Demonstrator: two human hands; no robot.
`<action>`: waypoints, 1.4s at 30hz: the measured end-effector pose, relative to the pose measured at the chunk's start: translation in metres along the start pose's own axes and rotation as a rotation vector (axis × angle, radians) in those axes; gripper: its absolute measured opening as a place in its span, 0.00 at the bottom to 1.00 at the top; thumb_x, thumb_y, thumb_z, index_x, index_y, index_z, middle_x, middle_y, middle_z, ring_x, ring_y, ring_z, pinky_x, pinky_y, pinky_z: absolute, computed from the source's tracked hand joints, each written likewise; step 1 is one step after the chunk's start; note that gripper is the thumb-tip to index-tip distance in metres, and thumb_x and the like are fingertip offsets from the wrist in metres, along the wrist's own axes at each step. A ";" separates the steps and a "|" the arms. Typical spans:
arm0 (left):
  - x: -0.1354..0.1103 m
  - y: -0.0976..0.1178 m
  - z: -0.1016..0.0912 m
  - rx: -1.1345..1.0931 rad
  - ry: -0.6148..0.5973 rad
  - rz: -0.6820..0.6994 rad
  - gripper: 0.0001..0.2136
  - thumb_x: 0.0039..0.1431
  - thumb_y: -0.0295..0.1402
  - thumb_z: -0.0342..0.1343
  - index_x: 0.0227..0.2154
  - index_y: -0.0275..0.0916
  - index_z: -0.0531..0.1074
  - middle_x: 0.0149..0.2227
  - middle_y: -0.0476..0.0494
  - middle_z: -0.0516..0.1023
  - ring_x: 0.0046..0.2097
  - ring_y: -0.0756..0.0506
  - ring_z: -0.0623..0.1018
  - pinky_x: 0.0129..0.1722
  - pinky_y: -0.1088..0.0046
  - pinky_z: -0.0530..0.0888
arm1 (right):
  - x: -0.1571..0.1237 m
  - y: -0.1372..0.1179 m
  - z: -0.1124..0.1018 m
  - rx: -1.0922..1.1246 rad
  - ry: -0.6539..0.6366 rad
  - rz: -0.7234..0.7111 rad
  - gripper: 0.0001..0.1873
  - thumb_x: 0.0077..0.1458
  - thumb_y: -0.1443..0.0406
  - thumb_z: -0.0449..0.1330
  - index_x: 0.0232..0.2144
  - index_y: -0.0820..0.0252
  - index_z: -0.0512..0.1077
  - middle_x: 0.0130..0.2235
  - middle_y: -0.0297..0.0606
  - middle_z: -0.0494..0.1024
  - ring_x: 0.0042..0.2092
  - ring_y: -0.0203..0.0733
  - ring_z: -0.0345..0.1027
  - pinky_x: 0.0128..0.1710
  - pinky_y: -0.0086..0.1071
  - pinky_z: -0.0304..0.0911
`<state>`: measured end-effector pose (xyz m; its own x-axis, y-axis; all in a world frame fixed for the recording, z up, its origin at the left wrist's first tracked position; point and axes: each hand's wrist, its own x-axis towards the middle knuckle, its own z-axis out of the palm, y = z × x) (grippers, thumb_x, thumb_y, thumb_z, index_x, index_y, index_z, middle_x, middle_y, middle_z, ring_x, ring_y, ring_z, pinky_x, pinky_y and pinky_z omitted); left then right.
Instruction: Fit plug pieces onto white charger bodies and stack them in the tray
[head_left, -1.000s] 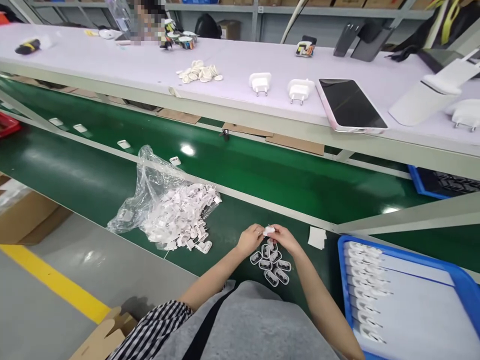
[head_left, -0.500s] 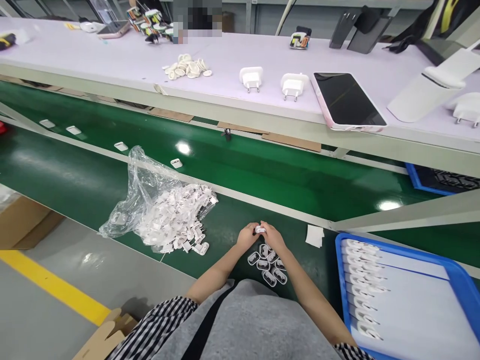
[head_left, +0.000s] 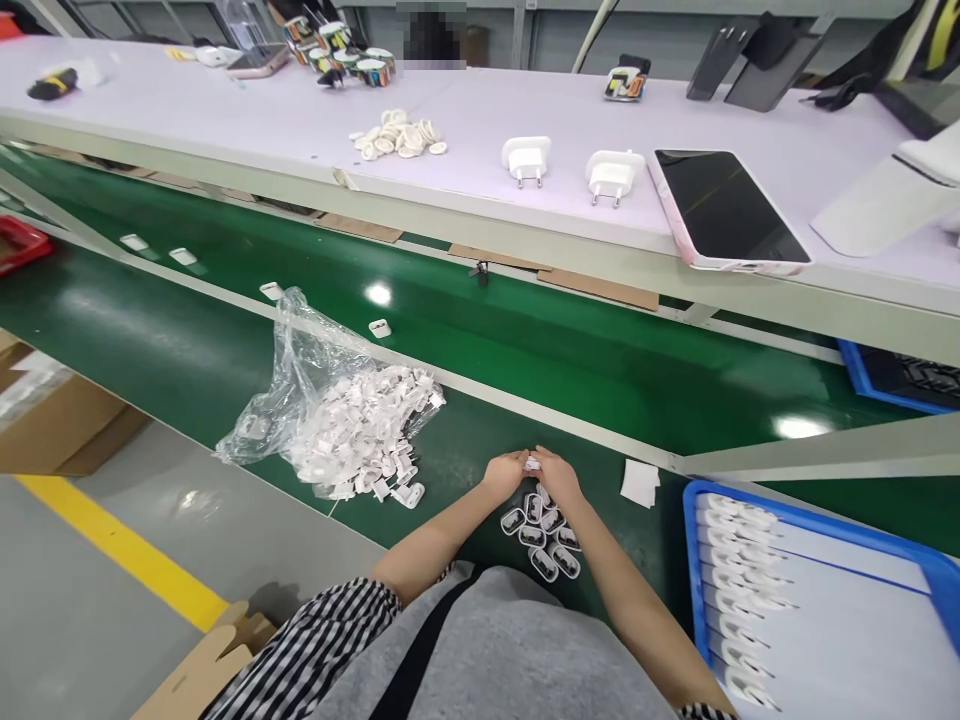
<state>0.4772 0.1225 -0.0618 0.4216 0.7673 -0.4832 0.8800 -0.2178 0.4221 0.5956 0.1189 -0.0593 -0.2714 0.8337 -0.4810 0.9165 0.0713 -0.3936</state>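
Observation:
A small white plastic charger housing (head_left: 532, 463) is pinched between my two hands, above the green work surface. My left hand (head_left: 506, 474) grips its left side and my right hand (head_left: 559, 476) its right side; the fingers hide much of it. Just below my hands, several open white charger housings (head_left: 532, 537) with dark insides lie in a loose cluster. Left of my left hand, a heap of small white plastic parts (head_left: 360, 430) spills out of a clear plastic bag (head_left: 289, 350).
A blue tray (head_left: 694, 570) with a row of white plug parts (head_left: 739, 590) stands at right, near a white paper piece (head_left: 640, 483). Single white pieces lie on the green conveyor (head_left: 480, 335). The shelf above holds a phone (head_left: 731, 207), two plug adapters (head_left: 527, 158) and white oval pieces (head_left: 401, 135).
The camera view has turned slightly left, so the scene sits further right. Both hands stay on the white housing, and the pieces on the conveyor appear shifted with the view.

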 end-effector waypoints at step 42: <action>-0.023 -0.016 -0.048 -1.014 -0.212 -0.364 0.15 0.53 0.37 0.40 0.36 0.32 0.65 0.32 0.42 0.73 0.33 0.48 0.72 0.31 0.75 0.67 | -0.081 0.001 0.010 0.528 0.403 0.079 0.23 0.47 0.60 0.48 0.48 0.55 0.55 0.47 0.40 0.61 0.43 0.40 0.61 0.39 0.34 0.60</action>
<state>0.4427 0.1375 -0.0204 0.2874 0.5443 -0.7882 0.4122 0.6725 0.6147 0.6160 0.0460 -0.0283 0.0151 0.9721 -0.2339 0.6347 -0.1901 -0.7490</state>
